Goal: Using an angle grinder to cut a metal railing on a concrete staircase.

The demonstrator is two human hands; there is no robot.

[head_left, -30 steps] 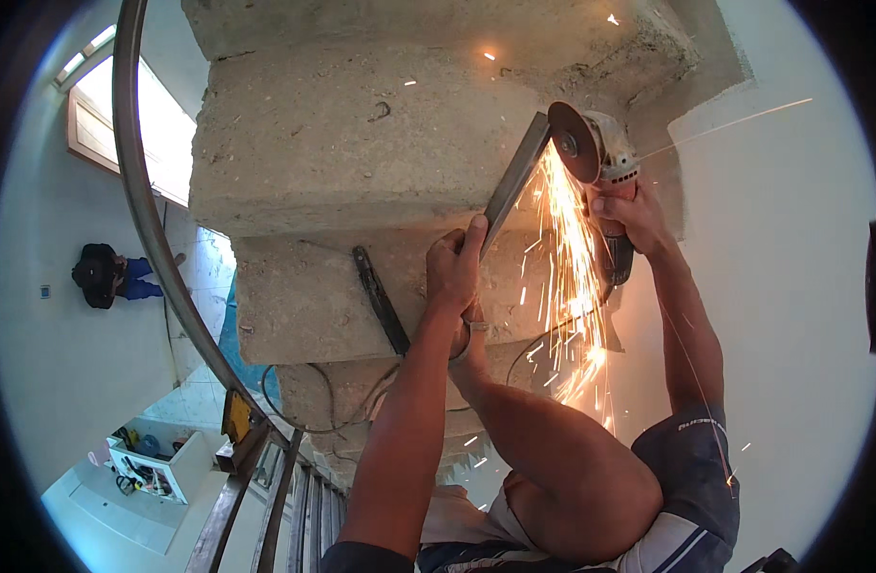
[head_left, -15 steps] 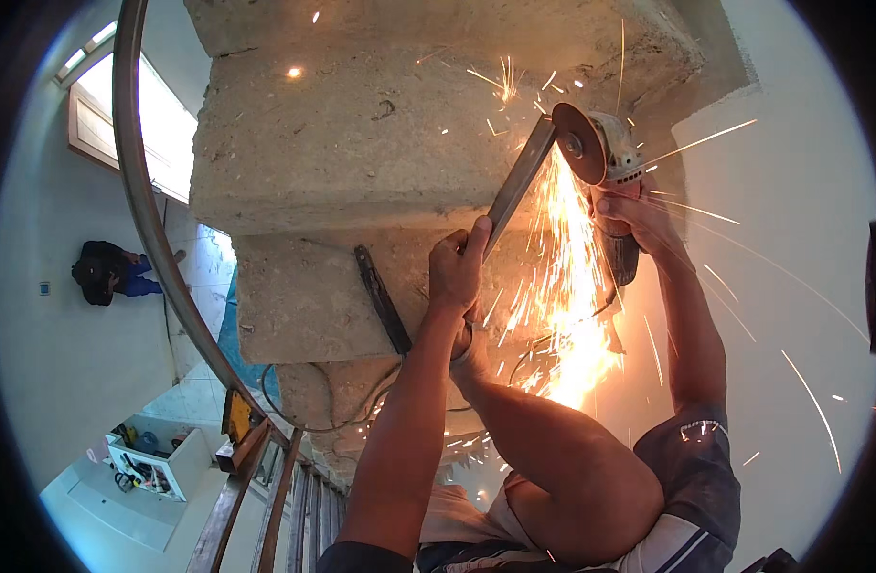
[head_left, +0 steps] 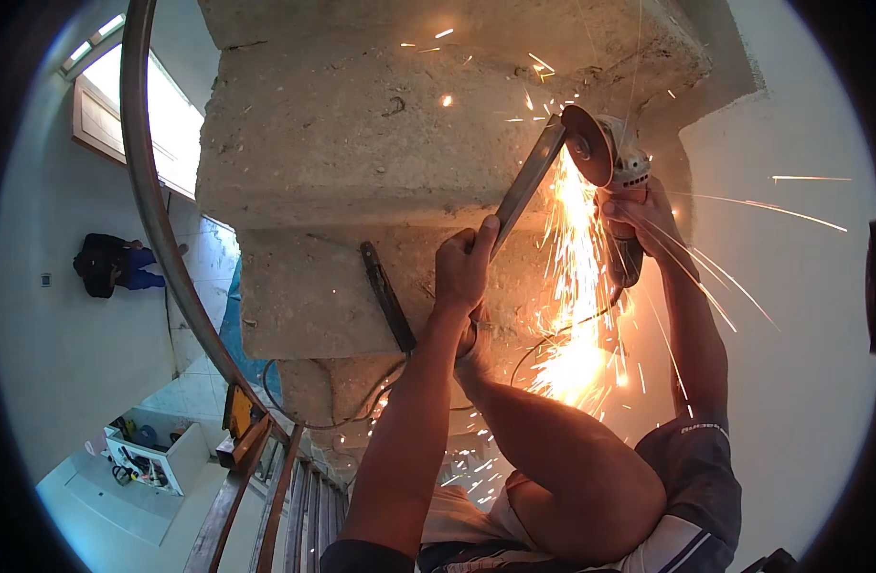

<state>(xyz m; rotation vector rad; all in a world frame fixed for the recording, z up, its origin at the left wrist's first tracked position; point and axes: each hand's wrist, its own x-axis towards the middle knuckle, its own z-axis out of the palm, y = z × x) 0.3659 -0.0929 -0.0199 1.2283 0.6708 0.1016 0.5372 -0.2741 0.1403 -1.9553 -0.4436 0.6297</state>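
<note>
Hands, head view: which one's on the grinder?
The right hand, wrapped around the angle grinder; the left hand instead grips the straight metal bar.

The metal bar [head_left: 529, 186], dark grey, straight and flat-sided, is slanting from lower left to upper right; its lower part is being gripped by the left hand [head_left: 462, 267], while its far end is meeting the disc [head_left: 588, 143] of the angle grinder. The angle grinder [head_left: 630, 164] is being held by the right hand [head_left: 648, 222], to the right of the bar; its silvery, slotted head is pointing toward the top of the view, its orange-red middle is being partly covered by the grip, and its black rear end is pointing downward. The thin, reddish-brown disc is showing a round metal centre and is sparking profusely at the bar's tip.
</note>
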